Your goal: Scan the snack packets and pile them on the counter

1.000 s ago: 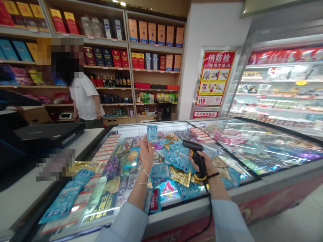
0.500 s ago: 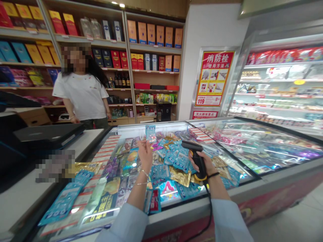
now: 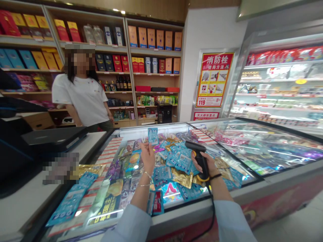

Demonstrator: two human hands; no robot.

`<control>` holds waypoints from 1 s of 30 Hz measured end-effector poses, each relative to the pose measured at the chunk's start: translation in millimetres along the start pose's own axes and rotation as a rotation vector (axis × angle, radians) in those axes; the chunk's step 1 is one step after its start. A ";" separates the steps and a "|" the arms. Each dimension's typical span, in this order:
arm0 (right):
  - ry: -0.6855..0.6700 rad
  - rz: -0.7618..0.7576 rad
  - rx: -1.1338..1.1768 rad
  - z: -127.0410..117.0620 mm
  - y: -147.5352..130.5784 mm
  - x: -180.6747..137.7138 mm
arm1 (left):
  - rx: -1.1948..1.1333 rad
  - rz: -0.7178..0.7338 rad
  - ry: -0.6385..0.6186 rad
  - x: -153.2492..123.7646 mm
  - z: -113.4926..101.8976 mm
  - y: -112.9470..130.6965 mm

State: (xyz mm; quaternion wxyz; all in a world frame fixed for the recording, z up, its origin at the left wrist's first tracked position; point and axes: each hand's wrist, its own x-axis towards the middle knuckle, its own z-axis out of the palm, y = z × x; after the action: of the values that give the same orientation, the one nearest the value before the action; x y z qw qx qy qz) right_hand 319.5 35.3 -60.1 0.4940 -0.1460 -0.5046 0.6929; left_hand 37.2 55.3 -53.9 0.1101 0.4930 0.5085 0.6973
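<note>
My left hand [image 3: 147,157] is closed on the lower edge of a small blue snack packet [image 3: 152,135], which it holds upright over the glass-topped freezer. My right hand [image 3: 205,163] is wrapped round the grip of a black and yellow barcode scanner [image 3: 199,154]; the scanner's head points left, towards the packet. From the grip a black cable [image 3: 213,211] hangs down past the freezer's front edge. Under both hands lies a heap of blue packets [image 3: 180,159] mixed with gold packets [image 3: 183,178]. A red packet [image 3: 158,201] lies near my left forearm.
More blue packets [image 3: 73,198] lie along the freezer's left side. A white counter [image 3: 22,208] with a black device [image 3: 55,137] stands at the left. Behind it a person in a white shirt [image 3: 82,97] faces this way. Shelves of boxes [image 3: 151,60] line the back; a chilled cabinet [image 3: 280,87] stands right.
The view has shifted slightly. The blue packet in my left hand now shows its printed face more plainly, without the earlier glare. The scanner stays in my right hand.
</note>
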 end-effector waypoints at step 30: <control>-0.242 0.013 0.233 253.1 132.7 94.1 | 0.291 -0.147 0.194 -4.7 -332.3 -11.2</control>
State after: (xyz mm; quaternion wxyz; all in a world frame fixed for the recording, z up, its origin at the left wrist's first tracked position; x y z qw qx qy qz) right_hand 26.6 -27.3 -30.7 0.4387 -0.0066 -0.4755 0.7625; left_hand -230.1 -142.2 -64.7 0.0385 0.3957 0.6468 0.6509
